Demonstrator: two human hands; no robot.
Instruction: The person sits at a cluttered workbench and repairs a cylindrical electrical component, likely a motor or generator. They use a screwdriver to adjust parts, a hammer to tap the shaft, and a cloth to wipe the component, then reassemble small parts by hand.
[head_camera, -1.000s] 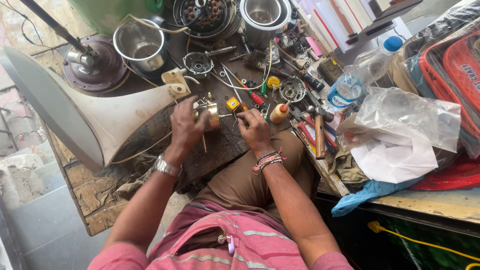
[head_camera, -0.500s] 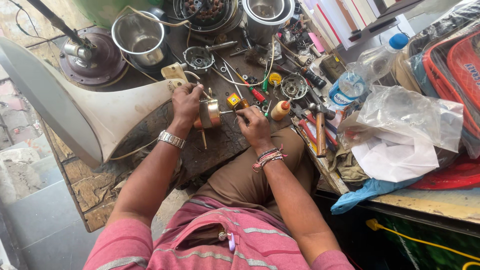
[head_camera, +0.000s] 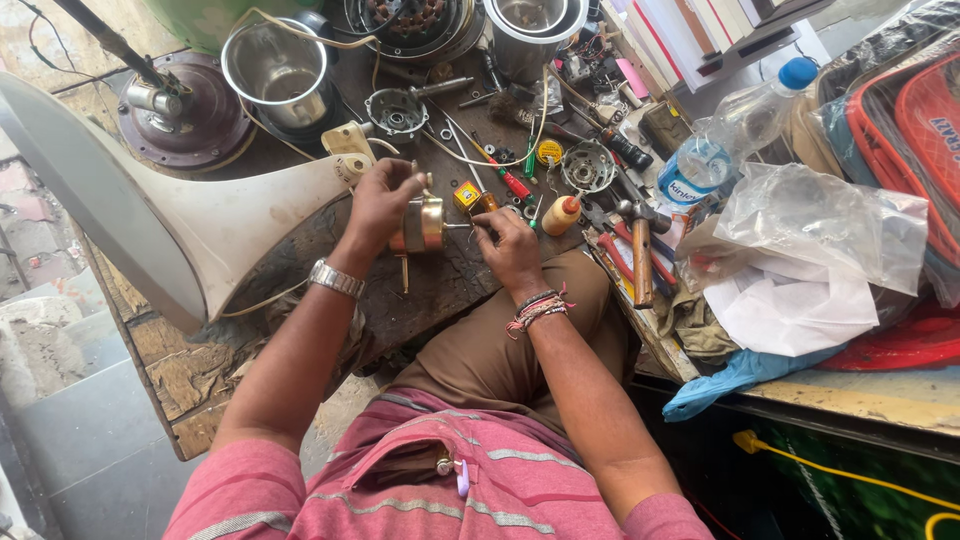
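Just off the middle of the worn, dark wooden workbench (head_camera: 440, 290), toward its near edge: a small brass-coloured cylindrical motor with a thin steel shaft (head_camera: 425, 224), lifted a little above the surface. Wrapped around its left end, left hand (head_camera: 380, 205), fingers curled tight on the casing, wristwatch on the wrist. Right hand (head_camera: 510, 250) just beside the motor's right end, fingertips pinched together on something thin at the shaft; too small to tell whether a tool tip or a wire.

Probably dense and stiff for its size, with smooth metal likely to turn in the grip; best held around the barrel, clear of the slender shaft and any fine leads, which look easy to bend.

Close by: a small yellow box-shaped part (head_camera: 466, 195), a cream squeeze bottle with an orange cap (head_camera: 561, 214), a wooden-handled hammer (head_camera: 641, 255) and a red-handled screwdriver (head_camera: 512, 183).

Far side of the motor hidden behind the left palm; bench's far edge cut off by the frame; clutter there hard to sort.
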